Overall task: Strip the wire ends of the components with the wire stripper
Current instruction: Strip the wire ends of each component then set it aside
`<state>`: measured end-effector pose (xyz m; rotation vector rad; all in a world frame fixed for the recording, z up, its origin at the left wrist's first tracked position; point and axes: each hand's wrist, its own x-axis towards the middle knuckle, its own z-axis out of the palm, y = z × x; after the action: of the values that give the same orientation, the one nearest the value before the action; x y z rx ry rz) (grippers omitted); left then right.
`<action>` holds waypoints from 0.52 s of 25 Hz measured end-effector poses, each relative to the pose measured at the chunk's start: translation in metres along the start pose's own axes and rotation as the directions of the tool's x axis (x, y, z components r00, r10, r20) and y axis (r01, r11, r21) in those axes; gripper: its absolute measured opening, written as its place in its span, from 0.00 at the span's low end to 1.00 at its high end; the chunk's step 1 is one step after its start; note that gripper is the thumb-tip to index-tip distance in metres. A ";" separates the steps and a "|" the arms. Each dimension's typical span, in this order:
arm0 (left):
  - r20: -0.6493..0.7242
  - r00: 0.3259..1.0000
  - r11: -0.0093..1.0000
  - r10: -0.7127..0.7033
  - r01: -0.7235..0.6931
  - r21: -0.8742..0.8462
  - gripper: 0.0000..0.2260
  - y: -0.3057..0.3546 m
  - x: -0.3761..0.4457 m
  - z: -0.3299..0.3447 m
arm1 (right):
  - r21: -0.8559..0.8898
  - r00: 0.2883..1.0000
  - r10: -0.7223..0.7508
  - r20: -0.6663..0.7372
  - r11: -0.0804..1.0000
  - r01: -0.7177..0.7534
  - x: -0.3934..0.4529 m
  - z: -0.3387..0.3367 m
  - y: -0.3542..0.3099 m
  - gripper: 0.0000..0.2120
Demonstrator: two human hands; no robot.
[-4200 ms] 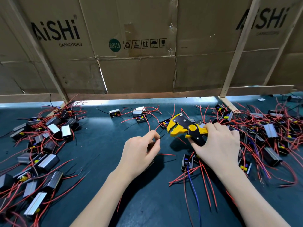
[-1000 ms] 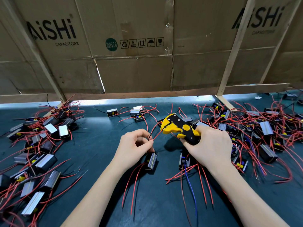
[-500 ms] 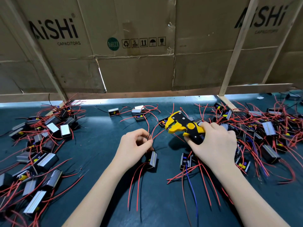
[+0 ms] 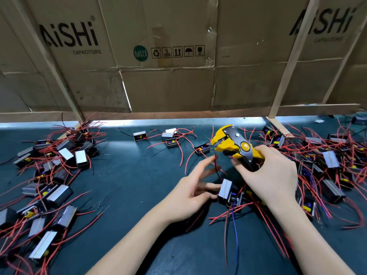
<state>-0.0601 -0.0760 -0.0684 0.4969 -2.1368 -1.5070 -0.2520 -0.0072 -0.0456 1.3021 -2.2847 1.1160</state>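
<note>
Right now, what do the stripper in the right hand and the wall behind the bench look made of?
Wire stripper: glossy yellow plastic over dark, seemingly metal plates with shiny rivets. Back wall: matte brown corrugated cardboard, creased, printed, stapled, braced by pale wooden battens.

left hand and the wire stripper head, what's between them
In the head view, a thin dark wire rising from the component, between the left hand and wire stripper.

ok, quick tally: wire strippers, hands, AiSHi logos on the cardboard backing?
Yellow-and-black wire stripper: 1
Bare hands: 2 (left hand, right hand)
Black printed AiSHi logos: 2
Total: 5
</note>
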 end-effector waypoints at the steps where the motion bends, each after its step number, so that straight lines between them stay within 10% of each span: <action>1: -0.043 0.998 0.990 0.051 -0.045 0.132 0.37 0.001 0.000 -0.005 | 0.024 1.000 -0.008 -0.021 1.000 0.009 0.000 -0.001 0.000 0.18; 5: -0.471 0.859 0.911 0.200 0.013 0.411 0.35 0.006 -0.006 -0.054 | 0.218 0.998 -0.009 -0.058 0.976 0.022 0.002 -0.004 0.001 0.15; 8: -0.792 0.525 0.710 0.312 0.425 0.562 0.28 -0.003 -0.027 -0.113 | 0.455 0.999 0.029 -0.016 0.890 -0.019 0.002 -0.007 -0.002 0.13; 11: -0.941 0.253 0.561 0.223 0.756 0.337 0.26 -0.018 -0.058 -0.159 | 0.671 0.993 0.045 0.110 0.733 -0.108 0.003 -0.012 -0.006 0.12; 13: -0.974 0.223 0.453 0.036 0.865 0.215 0.25 -0.026 -0.073 -0.173 | 0.828 0.927 -0.027 0.375 0.458 -0.322 0.005 -0.015 -0.007 0.14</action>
<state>0.0988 -0.1788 -0.0568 1.9890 -1.4662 -0.0366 -0.2504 -0.0011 -0.0294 1.7260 -2.0431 2.5739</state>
